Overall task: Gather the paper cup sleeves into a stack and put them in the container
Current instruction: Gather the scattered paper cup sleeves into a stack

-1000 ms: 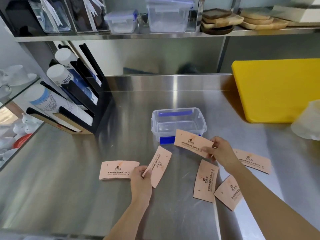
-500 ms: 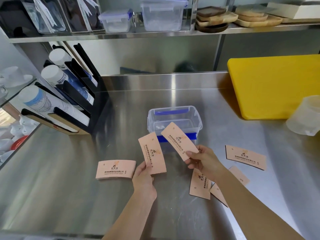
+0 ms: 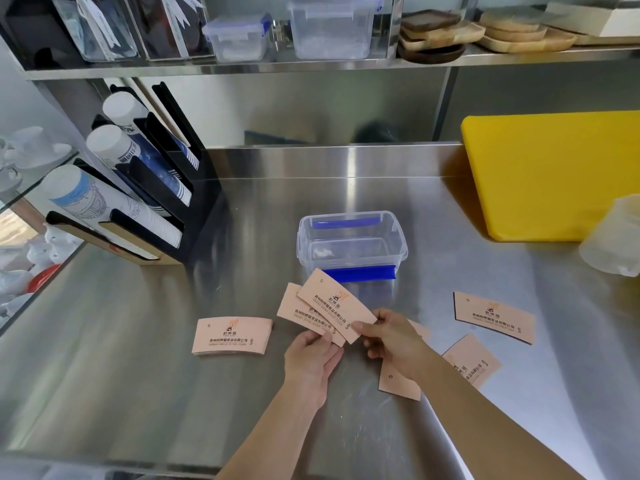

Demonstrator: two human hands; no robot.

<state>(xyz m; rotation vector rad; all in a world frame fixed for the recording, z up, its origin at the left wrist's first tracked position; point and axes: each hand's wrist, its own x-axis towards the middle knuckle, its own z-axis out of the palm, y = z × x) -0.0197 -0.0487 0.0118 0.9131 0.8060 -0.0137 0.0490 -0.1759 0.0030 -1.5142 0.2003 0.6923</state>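
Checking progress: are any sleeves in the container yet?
No, the container is empty; the left hand and right hand each hold a sleeve in front of it.

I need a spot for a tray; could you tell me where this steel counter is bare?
Bare: the near-left counter below the black cup rack, and the strip behind the clear plastic container. Crowded: pink paper sleeves scattered right of the hands.

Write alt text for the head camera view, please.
Two hands, left and right, overlap two paper sleeves above a steel counter, before an open clear container. More sleeves lie around.
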